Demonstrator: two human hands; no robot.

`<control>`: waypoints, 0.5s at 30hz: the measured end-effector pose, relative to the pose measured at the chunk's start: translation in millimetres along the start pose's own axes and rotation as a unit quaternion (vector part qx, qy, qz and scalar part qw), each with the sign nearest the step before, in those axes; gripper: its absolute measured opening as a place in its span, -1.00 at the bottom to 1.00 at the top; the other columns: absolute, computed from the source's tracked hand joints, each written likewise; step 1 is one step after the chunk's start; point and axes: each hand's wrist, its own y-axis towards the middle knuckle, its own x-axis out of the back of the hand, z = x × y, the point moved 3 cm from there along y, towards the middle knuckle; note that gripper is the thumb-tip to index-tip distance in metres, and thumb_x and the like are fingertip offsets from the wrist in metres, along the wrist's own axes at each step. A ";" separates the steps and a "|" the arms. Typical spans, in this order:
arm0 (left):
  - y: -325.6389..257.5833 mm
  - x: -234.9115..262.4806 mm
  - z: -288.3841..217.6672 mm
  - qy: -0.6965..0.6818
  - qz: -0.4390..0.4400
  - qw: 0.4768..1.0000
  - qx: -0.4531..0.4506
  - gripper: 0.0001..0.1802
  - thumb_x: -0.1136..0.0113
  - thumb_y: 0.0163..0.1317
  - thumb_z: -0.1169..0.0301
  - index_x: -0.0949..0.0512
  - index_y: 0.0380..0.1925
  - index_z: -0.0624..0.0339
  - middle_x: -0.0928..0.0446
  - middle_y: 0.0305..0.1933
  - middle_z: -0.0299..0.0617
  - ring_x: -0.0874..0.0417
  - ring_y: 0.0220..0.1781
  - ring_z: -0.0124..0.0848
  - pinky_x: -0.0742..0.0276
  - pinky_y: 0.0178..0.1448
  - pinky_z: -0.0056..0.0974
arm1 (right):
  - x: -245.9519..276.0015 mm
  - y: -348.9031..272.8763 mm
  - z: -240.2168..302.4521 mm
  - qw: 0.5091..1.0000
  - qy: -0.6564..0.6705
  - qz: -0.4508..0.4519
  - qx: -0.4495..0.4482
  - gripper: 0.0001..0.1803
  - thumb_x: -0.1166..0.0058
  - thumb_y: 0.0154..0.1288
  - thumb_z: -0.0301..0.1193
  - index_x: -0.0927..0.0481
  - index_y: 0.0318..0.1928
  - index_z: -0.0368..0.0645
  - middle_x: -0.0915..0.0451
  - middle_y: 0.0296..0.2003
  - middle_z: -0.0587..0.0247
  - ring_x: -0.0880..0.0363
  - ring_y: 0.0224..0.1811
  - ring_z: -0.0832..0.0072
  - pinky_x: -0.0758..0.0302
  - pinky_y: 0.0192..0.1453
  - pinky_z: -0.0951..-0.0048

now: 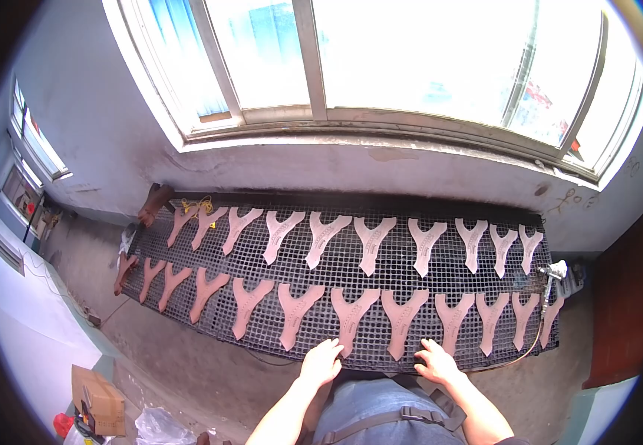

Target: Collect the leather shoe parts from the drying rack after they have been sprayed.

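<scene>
Two rows of flat, pinkish-brown Y-shaped pieces, leather-like with small marks down their middles, lie on a black mesh rack (314, 276). My left hand (323, 361) is at the rack's near edge, fingers loosely apart. Its fingertips are beside the pointed lower end of one near-row Y-shaped piece (351, 315); whether they touch it I cannot tell. My right hand (437, 362) rests at the same edge, fingers spread, close to the tip of another Y-shaped piece (452, 319). Neither hand appears to hold anything.
A spray gun (553, 276) with a hose hangs at the rack's right end. Yellow cord (201, 206) lies at its far left, near a brown rolled piece (155, 202). Behind runs a windowed wall. A cardboard box (99, 400) and clear plastic bag (162, 426) are lower left.
</scene>
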 end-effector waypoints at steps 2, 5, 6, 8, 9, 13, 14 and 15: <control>-0.2 -0.6 -0.2 0.004 -0.002 1.000 0.003 -0.51 -0.21 0.15 0.33 -0.63 0.12 0.19 -0.56 0.31 0.01 -0.53 0.37 -0.08 -0.46 0.44 -0.07 | -0.3 0.3 -0.4 1.000 -0.004 -0.002 0.004 -0.53 -0.25 0.23 -0.13 -0.68 0.12 -0.01 -0.31 0.47 -0.03 -0.20 0.57 0.07 -0.33 0.53 0.12; -0.3 -1.8 0.7 0.000 0.002 1.000 0.008 -0.51 -0.20 0.16 0.33 -0.63 0.12 0.19 -0.56 0.31 0.01 -0.53 0.37 -0.08 -0.46 0.44 -0.06 | -0.9 0.7 -1.3 1.000 -0.001 -0.006 0.004 -0.53 -0.25 0.23 -0.13 -0.68 0.12 -0.01 -0.31 0.47 -0.04 -0.20 0.56 0.07 -0.33 0.53 0.12; -0.3 -2.2 1.0 0.000 0.002 1.000 0.008 -0.51 -0.20 0.16 0.33 -0.63 0.12 0.19 -0.56 0.31 0.01 -0.53 0.37 -0.08 -0.46 0.44 -0.06 | -1.3 0.8 -1.6 1.000 0.001 -0.005 0.003 -0.53 -0.25 0.23 -0.13 -0.68 0.12 -0.01 -0.31 0.47 -0.04 -0.20 0.56 0.07 -0.33 0.53 0.12; 0.1 -3.2 1.8 0.004 0.007 1.000 0.008 -0.51 -0.20 0.16 0.33 -0.63 0.12 0.18 -0.56 0.31 0.01 -0.53 0.37 -0.08 -0.45 0.44 -0.06 | -1.9 0.8 -2.0 1.000 0.000 -0.006 0.002 -0.53 -0.26 0.23 -0.13 -0.68 0.12 -0.01 -0.32 0.47 -0.04 -0.21 0.56 0.08 -0.33 0.53 0.12; 0.1 -3.7 2.2 0.004 0.007 1.000 0.008 -0.51 -0.20 0.16 0.33 -0.63 0.12 0.18 -0.56 0.31 0.01 -0.53 0.37 -0.08 -0.45 0.44 -0.06 | -2.1 0.7 -2.3 1.000 0.000 -0.006 0.002 -0.53 -0.26 0.23 -0.13 -0.68 0.12 -0.01 -0.32 0.47 -0.04 -0.21 0.56 0.08 -0.33 0.53 0.12; 0.1 -4.3 3.1 -0.001 -0.001 1.000 0.003 -0.51 -0.20 0.16 0.33 -0.63 0.12 0.18 -0.56 0.30 0.02 -0.54 0.37 -0.08 -0.45 0.44 -0.06 | -2.3 0.3 -2.8 1.000 -0.001 -0.008 0.005 -0.53 -0.26 0.23 -0.13 -0.68 0.12 -0.01 -0.32 0.46 -0.03 -0.21 0.56 0.07 -0.32 0.53 0.12; 0.1 -4.3 3.2 -0.001 -0.004 1.000 0.003 -0.52 -0.20 0.15 0.34 -0.63 0.12 0.18 -0.57 0.30 0.02 -0.54 0.36 -0.08 -0.45 0.44 -0.06 | -2.4 0.1 -3.0 1.000 -0.002 -0.007 0.005 -0.53 -0.26 0.23 -0.13 -0.68 0.12 -0.01 -0.32 0.46 -0.04 -0.21 0.56 0.07 -0.32 0.53 0.13; 0.1 -4.4 3.2 -0.003 -0.003 1.000 0.003 -0.52 -0.20 0.15 0.34 -0.63 0.12 0.18 -0.57 0.30 0.02 -0.54 0.36 -0.08 -0.45 0.44 -0.06 | -2.3 0.1 -3.2 1.000 0.001 -0.008 0.004 -0.53 -0.26 0.23 -0.13 -0.68 0.12 -0.01 -0.32 0.46 -0.04 -0.21 0.56 0.07 -0.32 0.53 0.13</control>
